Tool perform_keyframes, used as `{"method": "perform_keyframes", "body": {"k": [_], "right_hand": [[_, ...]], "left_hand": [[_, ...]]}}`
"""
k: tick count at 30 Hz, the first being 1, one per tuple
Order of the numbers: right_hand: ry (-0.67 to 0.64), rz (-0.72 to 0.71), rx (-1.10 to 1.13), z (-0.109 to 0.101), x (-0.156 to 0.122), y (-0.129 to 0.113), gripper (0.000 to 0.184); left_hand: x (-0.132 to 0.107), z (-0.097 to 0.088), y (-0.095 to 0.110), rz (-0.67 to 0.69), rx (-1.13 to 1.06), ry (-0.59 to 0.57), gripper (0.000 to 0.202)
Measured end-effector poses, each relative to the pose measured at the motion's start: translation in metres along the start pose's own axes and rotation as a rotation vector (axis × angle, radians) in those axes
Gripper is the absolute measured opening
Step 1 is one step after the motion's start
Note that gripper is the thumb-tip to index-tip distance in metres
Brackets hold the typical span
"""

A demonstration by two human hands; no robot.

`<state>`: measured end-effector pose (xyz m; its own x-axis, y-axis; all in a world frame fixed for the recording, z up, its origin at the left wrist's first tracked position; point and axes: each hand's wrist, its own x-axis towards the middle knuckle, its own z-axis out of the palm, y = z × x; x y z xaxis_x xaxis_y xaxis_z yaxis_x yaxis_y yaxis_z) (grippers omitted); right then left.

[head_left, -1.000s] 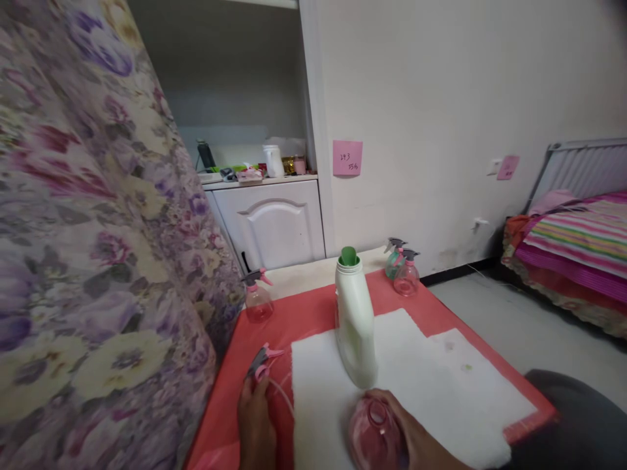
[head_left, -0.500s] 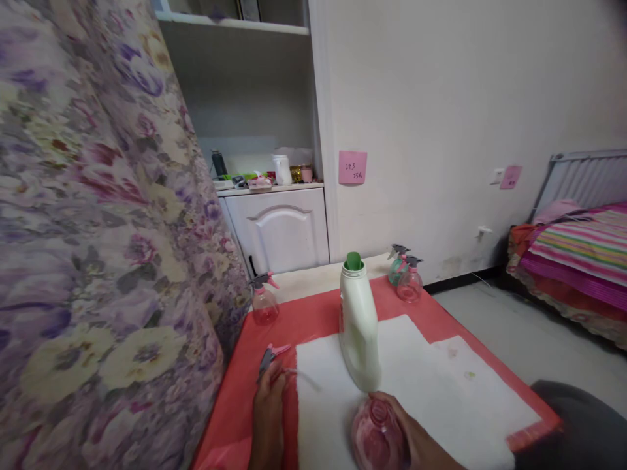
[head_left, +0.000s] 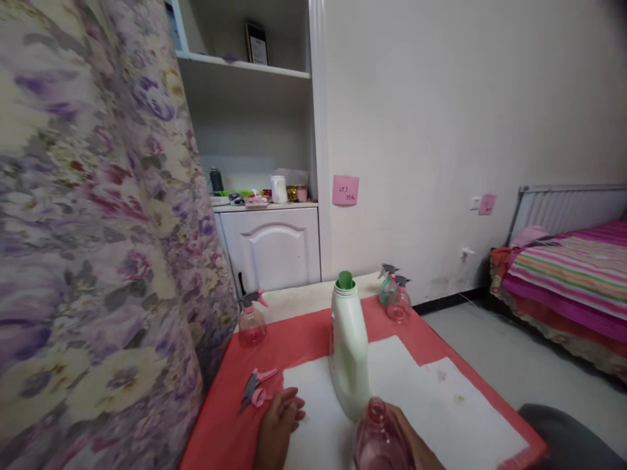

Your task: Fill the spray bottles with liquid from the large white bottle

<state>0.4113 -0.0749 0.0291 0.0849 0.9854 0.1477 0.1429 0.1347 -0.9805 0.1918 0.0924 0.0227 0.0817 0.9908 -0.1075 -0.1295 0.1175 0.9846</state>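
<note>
My right hand (head_left: 414,437) is wrapped round a pink clear spray bottle (head_left: 379,440) with no top on it, its bare neck pointing up, at the bottom of the view. My left hand (head_left: 281,421) is over the left edge of the white sheet, fingers loosely apart and nothing seen in them. Just beyond it, a grey and pink spray head (head_left: 255,390) lies on the red table cover. A pale green jug (head_left: 350,356) stands upright in front of both hands, with a green piece (head_left: 345,281) in its open mouth.
A pink spray bottle (head_left: 252,326) stands at the table's back left; another pink one (head_left: 399,305) and a green one (head_left: 386,292) are at the back right. White paper (head_left: 416,405) covers part of the red table cover (head_left: 294,336). A floral curtain (head_left: 122,261) hangs at left.
My left hand has let go of the spray head, which now lies on the red cover, and moved right of it. The view has tilted up slightly. My right hand still holds the bottle.
</note>
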Motion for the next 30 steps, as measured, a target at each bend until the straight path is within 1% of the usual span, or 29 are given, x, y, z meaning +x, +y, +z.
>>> {"method": "perform_keyframes", "body": {"k": [2,5,7,9,11,12,15,18,21,25,30], "right_hand": [[0.052,-0.004,-0.032,-0.014,0.000,-0.011,0.077],[0.108,-0.037,-0.088,-0.043,0.004,-0.032,0.090],[0.145,-0.037,-0.142,-0.062,0.010,-0.050,0.087],[0.191,-0.037,-0.252,-0.080,0.020,-0.069,0.081],[0.231,-0.121,-0.340,-0.095,0.033,-0.089,0.077],[0.230,-0.166,-0.381,-0.102,0.040,-0.098,0.075],[0.241,-0.228,-0.528,-0.118,0.064,-0.119,0.072],[0.337,-0.270,-0.777,-0.130,0.088,-0.132,0.074],[0.369,-0.307,-1.017,-0.137,0.108,-0.143,0.074],[0.367,-0.336,-1.139,-0.141,0.126,-0.156,0.075],[0.350,-0.382,-1.267,-0.140,0.139,-0.169,0.073]], "left_hand": [[0.000,0.000,0.000,0.006,0.002,0.003,0.052],[0.001,-0.001,0.000,0.016,0.002,-0.003,0.052],[0.003,-0.002,-0.001,0.018,0.002,-0.007,0.051],[0.004,-0.003,-0.004,0.017,0.002,-0.006,0.051],[0.006,-0.003,-0.007,0.018,0.000,0.000,0.051],[0.007,-0.003,-0.009,0.022,-0.003,0.002,0.052],[0.009,-0.003,-0.014,0.033,-0.016,0.009,0.054],[0.011,-0.003,-0.018,0.032,-0.024,0.004,0.053],[0.012,-0.003,-0.021,0.027,-0.025,-0.011,0.051],[0.011,0.000,-0.024,0.031,-0.026,-0.030,0.047],[0.011,0.003,-0.024,0.038,-0.027,-0.034,0.045]]}}
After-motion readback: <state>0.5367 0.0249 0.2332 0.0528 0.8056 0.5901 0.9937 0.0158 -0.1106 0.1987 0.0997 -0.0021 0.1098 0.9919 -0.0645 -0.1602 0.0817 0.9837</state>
